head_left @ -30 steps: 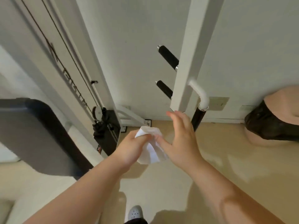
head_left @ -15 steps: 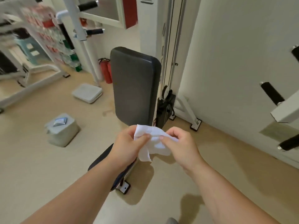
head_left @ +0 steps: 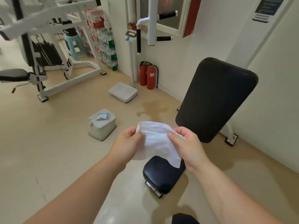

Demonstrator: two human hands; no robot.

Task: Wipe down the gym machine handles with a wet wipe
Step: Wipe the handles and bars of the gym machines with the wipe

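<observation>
The whole view has turned to the left. The wall arm with black grips, which stood at the right one second ago, is out of the picture, and the black backrest pad takes that side. Another set of black handles shows high on a white arm, well apart from both hands.

The wet wipe, more bunched half a second ago, is spread wider, above the seat pad. The left hand pinches its upper left edge between the thumb and curled fingers. The right hand pinches the upper right edge in the same way. I judge that the wipe is being unfolded and that no handle is being wiped yet.

The large machine at far left is blurred. The fingers behind the wipe are hidden. The packet on the grey box is too small to read.
</observation>
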